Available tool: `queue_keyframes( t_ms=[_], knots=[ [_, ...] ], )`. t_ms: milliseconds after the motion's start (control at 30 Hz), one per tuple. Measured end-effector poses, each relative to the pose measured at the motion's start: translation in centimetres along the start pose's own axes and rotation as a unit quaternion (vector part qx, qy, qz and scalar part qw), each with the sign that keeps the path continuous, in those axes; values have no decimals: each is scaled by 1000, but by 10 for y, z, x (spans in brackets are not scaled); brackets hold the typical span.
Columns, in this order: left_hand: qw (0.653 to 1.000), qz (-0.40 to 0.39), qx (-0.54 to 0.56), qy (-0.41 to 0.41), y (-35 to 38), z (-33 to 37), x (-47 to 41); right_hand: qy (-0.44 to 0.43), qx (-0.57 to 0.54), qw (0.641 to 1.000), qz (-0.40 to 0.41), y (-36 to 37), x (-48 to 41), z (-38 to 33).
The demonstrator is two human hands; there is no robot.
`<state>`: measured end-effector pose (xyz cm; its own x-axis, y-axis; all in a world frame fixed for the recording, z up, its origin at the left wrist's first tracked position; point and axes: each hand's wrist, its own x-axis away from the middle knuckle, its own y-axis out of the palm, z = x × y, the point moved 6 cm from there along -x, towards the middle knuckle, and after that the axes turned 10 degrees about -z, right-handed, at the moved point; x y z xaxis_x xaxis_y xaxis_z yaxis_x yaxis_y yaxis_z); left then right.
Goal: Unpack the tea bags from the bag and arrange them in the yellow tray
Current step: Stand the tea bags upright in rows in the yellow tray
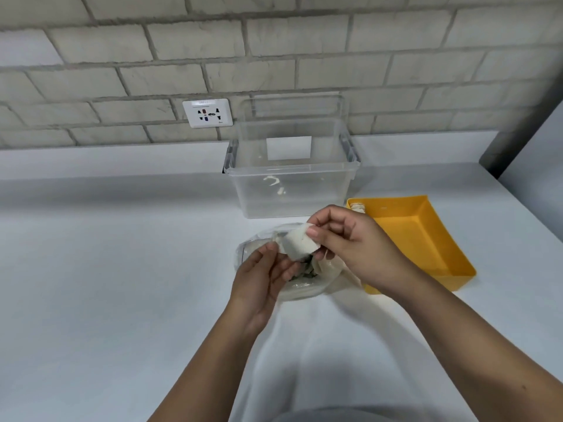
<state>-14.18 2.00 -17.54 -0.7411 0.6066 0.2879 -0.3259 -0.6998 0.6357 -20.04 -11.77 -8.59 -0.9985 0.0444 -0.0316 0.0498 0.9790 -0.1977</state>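
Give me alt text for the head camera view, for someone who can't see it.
Two bare hands hold a white tea bag above a clear plastic bag on a white table: right hand pinching it, left hand touching it from below. A yellow tray sits to the right, a clear plastic bin behind.

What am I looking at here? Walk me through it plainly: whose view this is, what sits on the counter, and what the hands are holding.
This is one picture from a camera worn on a person's head, looking down at their own bare hands; there is no machine. The left hand and right hand together hold a white tea bag above a clear plastic bag that lies on the white counter. To the right lies the yellow tray, with one tea bag already in its far corner. Behind stands a clear storage box, and on the brick wall a power socket.
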Motion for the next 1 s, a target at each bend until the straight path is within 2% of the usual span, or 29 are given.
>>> queue_keyframes(
  t_ms=[67, 167, 267, 400, 467, 533, 600, 700, 767, 833, 900, 933, 1000],
  knots=[
    [999, -17, 32, -7, 7, -8, 0, 17, -30, 998, 43, 0, -2, 7],
    [995, -8, 97, -3, 10, -15, -1, 54, 20, 991, 119, -4, -3, 28],
    [994, -30, 103, 2, 12, -16, -1, 78, 14, 987, 137, -7, -2, 39],
    [998, -60, 31, 8, 9, -8, -1, 54, -6, 992, 110, -6, -9, 33],
    [997, -66, -13, 29, 6, 6, -1, 32, 51, 994, 95, -8, -15, 27],
    [989, -64, -122, 52, 3, 22, -1, 9, 116, 991, 73, -6, -20, 22],
    [955, -59, -282, 74, 1, 34, 1, -11, 170, 984, 48, -1, -24, 19],
    [883, -59, -453, 109, 4, 41, 4, -23, 225, 974, 23, 7, -30, 16],
    [837, -37, -529, 138, 3, 40, 4, -23, 223, 974, 26, 9, -33, 19],
    [815, 3, -558, 160, -2, 40, 3, -18, 231, 971, 59, 6, -34, 27],
    [814, 46, -555, 165, -13, 39, 3, 4, 318, 943, 95, 0, -31, 38],
    [817, 62, -549, 163, -18, 39, 3, 22, 397, 913, 92, 0, -29, 45],
    [832, 85, -526, 151, -29, 37, 1, 84, 548, 832, 31, 4, -28, 67]
  ],
)
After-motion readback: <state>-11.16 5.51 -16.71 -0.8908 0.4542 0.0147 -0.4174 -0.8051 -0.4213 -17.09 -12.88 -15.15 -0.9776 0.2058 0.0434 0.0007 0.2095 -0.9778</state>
